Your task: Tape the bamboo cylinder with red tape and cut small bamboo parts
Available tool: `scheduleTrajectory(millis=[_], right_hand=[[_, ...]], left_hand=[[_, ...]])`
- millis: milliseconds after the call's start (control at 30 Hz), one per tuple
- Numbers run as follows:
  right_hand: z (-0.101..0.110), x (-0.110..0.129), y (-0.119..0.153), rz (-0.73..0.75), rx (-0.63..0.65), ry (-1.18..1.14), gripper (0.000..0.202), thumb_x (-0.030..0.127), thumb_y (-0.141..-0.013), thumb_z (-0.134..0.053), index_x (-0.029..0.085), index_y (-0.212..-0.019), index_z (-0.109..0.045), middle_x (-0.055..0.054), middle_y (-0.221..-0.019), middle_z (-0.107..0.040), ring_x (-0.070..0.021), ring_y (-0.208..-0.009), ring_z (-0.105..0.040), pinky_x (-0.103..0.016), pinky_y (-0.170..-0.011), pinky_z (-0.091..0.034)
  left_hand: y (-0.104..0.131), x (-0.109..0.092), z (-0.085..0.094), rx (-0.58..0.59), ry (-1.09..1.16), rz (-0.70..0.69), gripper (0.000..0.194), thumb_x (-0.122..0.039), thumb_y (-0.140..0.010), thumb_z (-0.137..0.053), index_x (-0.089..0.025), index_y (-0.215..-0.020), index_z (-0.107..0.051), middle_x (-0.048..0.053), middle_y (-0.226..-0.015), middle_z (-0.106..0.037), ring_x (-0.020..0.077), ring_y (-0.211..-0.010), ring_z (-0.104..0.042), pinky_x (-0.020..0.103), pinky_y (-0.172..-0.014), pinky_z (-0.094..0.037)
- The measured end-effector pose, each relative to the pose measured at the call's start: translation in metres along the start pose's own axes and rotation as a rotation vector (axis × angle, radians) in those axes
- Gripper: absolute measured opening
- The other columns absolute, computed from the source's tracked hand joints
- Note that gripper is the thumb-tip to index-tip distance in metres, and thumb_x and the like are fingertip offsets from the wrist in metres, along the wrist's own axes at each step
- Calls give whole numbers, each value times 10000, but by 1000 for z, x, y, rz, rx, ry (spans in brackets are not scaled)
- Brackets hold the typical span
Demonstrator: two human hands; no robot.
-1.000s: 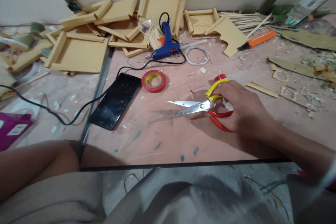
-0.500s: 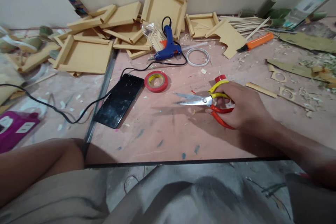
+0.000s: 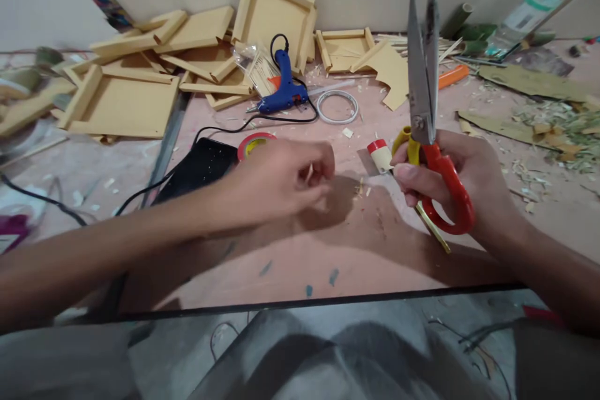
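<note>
My right hand (image 3: 469, 169) is closed around the handles of a pair of scissors (image 3: 424, 69). One handle is yellow and the other red; the blades point up, slightly apart. By its fingertips is a small cream cylinder (image 3: 382, 159) with a red band; I cannot tell whether the fingers grip it. Below that hand a thin gold-coloured stick (image 3: 434, 229) shows, partly hidden. My left hand (image 3: 290, 178) hovers over the table with fingers curled towards the thumb; what they hold, if anything, is hidden. Behind it lie a roll of red tape (image 3: 244, 145) and a black phone (image 3: 201, 165), both partly covered.
A blue glue gun (image 3: 284, 97) with a black cord lies beside a white ring (image 3: 337, 106). Cardboard trays (image 3: 129, 100) pile up at the back left. An orange cutter (image 3: 452, 77), wood shavings (image 3: 553, 119) and a plastic bottle (image 3: 520, 19) are on the right.
My right hand has turned the scissors from pointing left to pointing up. My left arm has reached in from the left, bringing the hand over the table. The view has shifted slightly.
</note>
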State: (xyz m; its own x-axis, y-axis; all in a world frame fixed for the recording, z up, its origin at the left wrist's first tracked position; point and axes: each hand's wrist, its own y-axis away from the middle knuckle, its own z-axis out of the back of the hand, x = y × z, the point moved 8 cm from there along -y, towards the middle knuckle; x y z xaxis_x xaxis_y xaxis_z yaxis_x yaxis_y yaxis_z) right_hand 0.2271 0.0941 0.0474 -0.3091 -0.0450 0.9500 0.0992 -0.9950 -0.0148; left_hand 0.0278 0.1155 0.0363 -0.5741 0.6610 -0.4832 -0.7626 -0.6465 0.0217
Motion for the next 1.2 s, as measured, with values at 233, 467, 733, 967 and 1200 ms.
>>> scheduleTrajectory(millis=[233,467,733,967,1200], right_hand=[[-5,-12,7,-26,140,31,248,320,-788,-948,238,-857,-725,70,-692,-615,-86,-549,-500,-243,-536,-448],[-1,-31,12,-102,145,18,174,168,-844,-858,245,-950,-743,76,-703,-626,-73,-527,-476,-231,-468,-335],[-6,-27,9,-45,135,39,168,163,-817,-870,228,-902,-740,80,-726,-647,-59,-579,-476,-211,-503,-333],[-16,-25,11,-70,156,-49,260,269,-784,-938,217,-888,-705,38,-790,-706,-113,-665,-615,-234,-605,-491],[-26,-27,22,-75,177,-304,378,206,-736,-997,249,-978,-709,25,-956,-750,-110,-686,-668,-238,-633,-570]], left_hand=[[1,6,-43,99,94,-36,79,-144,-937,-680,-201,-952,-732,6,-1027,-755,168,-919,-676,294,-771,-421],[-4,10,-41,56,206,-18,73,-143,-871,-710,-185,-931,-714,-1,-959,-754,152,-853,-655,275,-743,-404],[-5,9,-43,66,312,-43,155,-78,-840,-715,-177,-949,-762,14,-1012,-784,138,-844,-655,254,-740,-418],[-3,4,-42,-20,563,-63,100,-90,-939,-676,-161,-918,-742,-7,-845,-755,99,-742,-645,213,-700,-448],[3,-23,-38,-47,927,-40,84,-219,-966,-777,-155,-974,-722,-1,-918,-754,73,-721,-605,196,-635,-434]])
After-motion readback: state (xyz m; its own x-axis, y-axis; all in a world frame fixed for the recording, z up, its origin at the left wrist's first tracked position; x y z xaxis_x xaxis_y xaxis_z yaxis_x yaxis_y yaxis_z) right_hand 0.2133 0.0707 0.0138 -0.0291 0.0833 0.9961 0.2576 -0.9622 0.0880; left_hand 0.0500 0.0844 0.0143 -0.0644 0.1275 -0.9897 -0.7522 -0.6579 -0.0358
